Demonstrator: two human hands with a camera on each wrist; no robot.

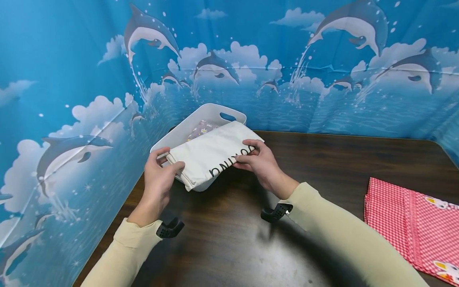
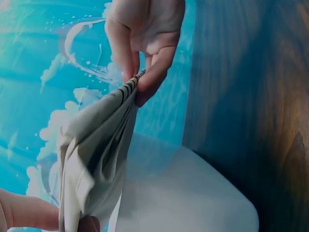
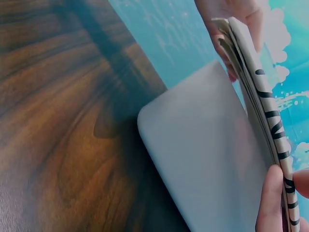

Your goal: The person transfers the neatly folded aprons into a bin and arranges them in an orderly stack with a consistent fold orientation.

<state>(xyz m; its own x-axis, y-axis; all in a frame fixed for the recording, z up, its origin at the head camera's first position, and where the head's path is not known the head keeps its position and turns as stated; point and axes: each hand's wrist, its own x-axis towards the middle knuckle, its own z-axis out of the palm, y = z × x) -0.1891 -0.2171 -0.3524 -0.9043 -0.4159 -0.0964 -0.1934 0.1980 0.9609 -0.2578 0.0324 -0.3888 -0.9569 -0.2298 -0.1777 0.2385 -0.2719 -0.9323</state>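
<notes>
A folded cream cloth with black lettering (image 1: 215, 149) is held between both hands over a white plastic bin (image 1: 190, 123). My left hand (image 1: 159, 179) pinches its left end between thumb and fingers. Along the lettered front edge, my right hand (image 1: 261, 163) grips the right part. From the right wrist view, the folded cloth (image 3: 263, 96) shows several stacked layers edge-on, above the bin's outer wall (image 3: 193, 145). Inside the bin lies a greyish flowered cloth (image 1: 202, 129), partly covered by the cream one.
A red-and-white checked cloth (image 1: 408, 223) with cartoon figures lies at the right of the dark wooden table (image 1: 222, 235). A blue dolphin-print curtain (image 1: 279, 79) stands behind the table and along its left side.
</notes>
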